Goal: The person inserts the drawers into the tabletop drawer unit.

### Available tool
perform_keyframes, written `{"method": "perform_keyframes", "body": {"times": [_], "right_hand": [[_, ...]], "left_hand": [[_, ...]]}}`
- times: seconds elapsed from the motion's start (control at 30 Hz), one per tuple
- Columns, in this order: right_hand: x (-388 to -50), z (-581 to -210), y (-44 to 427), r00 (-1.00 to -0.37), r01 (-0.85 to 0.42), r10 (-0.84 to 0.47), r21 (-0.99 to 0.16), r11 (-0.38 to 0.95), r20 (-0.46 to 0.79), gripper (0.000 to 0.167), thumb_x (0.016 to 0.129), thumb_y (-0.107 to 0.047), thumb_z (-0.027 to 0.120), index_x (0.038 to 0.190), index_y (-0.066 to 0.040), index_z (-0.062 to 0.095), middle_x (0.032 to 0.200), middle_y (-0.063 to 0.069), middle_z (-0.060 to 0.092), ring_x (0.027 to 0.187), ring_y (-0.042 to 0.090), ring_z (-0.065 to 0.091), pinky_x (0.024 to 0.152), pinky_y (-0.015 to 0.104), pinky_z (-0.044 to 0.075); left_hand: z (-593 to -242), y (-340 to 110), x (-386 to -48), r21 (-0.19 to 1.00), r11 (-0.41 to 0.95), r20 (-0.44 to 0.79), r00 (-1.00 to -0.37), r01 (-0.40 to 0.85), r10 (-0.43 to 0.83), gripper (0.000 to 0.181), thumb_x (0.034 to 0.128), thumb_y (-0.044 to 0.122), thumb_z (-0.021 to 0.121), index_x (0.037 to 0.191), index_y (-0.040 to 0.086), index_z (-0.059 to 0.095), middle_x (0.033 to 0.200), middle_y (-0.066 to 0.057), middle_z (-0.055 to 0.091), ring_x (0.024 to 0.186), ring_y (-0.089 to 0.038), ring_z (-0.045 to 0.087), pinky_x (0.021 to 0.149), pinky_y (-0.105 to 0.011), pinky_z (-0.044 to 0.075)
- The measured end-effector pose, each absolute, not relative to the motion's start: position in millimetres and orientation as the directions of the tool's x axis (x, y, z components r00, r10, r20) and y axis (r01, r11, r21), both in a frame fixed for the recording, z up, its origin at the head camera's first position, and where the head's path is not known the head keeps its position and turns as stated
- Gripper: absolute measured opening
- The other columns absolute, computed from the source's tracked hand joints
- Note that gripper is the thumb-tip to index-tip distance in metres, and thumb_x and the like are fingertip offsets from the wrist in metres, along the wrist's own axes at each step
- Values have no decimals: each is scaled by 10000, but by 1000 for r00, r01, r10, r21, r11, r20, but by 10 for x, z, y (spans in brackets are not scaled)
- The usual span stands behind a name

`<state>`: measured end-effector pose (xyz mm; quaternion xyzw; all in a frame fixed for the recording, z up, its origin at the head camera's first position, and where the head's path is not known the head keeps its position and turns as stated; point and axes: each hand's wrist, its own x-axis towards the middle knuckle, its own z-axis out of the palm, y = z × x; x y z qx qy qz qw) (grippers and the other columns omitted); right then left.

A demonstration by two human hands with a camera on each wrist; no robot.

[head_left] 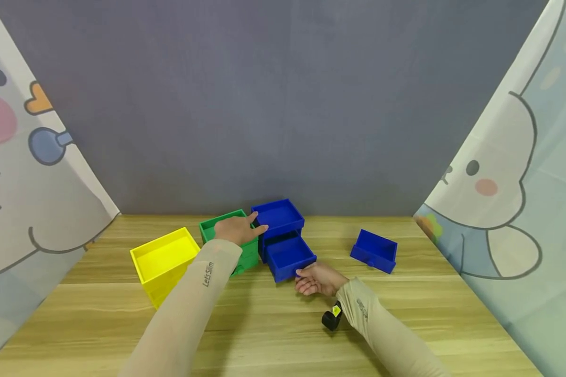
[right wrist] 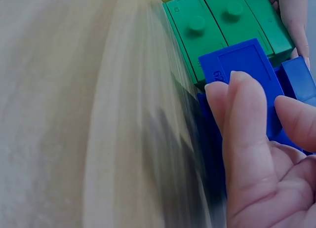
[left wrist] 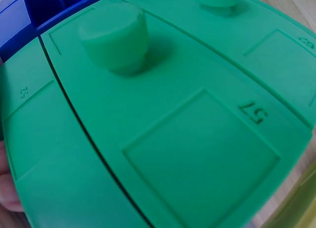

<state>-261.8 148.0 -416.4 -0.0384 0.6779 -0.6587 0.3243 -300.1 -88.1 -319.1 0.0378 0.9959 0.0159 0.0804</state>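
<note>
A blue drawer unit (head_left: pixel 285 229) stands near the back wall with a blue drawer (head_left: pixel 290 255) pulled well out of its front. My right hand (head_left: pixel 319 279) is at that drawer's front, thumb and fingers curled about the spot where the knob would be; the knob itself is hidden. In the right wrist view the drawer front (right wrist: pixel 247 57) shows just beyond the fingertips. My left hand (head_left: pixel 234 230) reaches over a green drawer unit (head_left: pixel 246 260), its extended thumb and finger touching the blue unit's upper left edge. The green drawer fronts (left wrist: pixel 197 154) with round knobs fill the left wrist view.
A yellow drawer unit (head_left: pixel 165 256) stands left of the green one, partly behind the left sleeve. A separate blue drawer (head_left: pixel 373 250) lies on the wooden table (head_left: pixel 273 335) at the right. A grey wall (head_left: pixel 283 104) closes the back, with printed cloths at both sides.
</note>
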Motion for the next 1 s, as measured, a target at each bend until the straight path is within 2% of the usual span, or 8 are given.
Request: {"method": "perform_keyframes", "body": {"times": [0.17, 0.33, 0.53, 1.0], "right_hand": [[-2628, -4151, 1462, -794, 371, -463, -917, 145, -395, 263, 1001, -97, 478, 964, 138, 590, 651, 34, 657, 543, 65, 625, 547, 190, 519], [-2613, -4156, 1449, -795, 368, -462, -918, 148, -394, 269, 999, -89, 477, 974, 157, 582, 651, 43, 658, 539, 71, 627, 543, 194, 522], [-2597, -4177, 1449, -795, 365, -462, -918, 152, -393, 251, 997, -83, 474, 944, 134, 589, 662, 53, 659, 542, 71, 624, 543, 192, 521], [-2640, -4188, 1464, -796, 347, -455, -916, 200, -400, 261, 1002, -95, 466, 945, 128, 590, 664, 51, 654, 546, 73, 619, 544, 193, 518]], "left_hand": [[-3172, -872, -2971, 33, 997, -155, -985, 73, 77, 721, 922, 706, 293, 1533, 338, 191, 470, 23, 258, 411, -110, 131, 436, -250, 167], [-3166, -864, -2962, 35, 997, -157, -985, 65, 70, 705, 931, 692, 293, 1533, 340, 188, 483, 43, 301, 410, -108, 137, 436, -239, 168], [-3191, -874, -2972, 50, 997, -141, -987, 66, 73, 708, 925, 698, 304, 1529, 340, 208, 481, 26, 252, 409, -110, 146, 435, -241, 168], [-3220, -898, -2984, 76, 995, -143, -987, 57, 67, 725, 906, 727, 300, 1527, 368, 192, 487, 11, 287, 406, -121, 159, 433, -258, 182]]}}
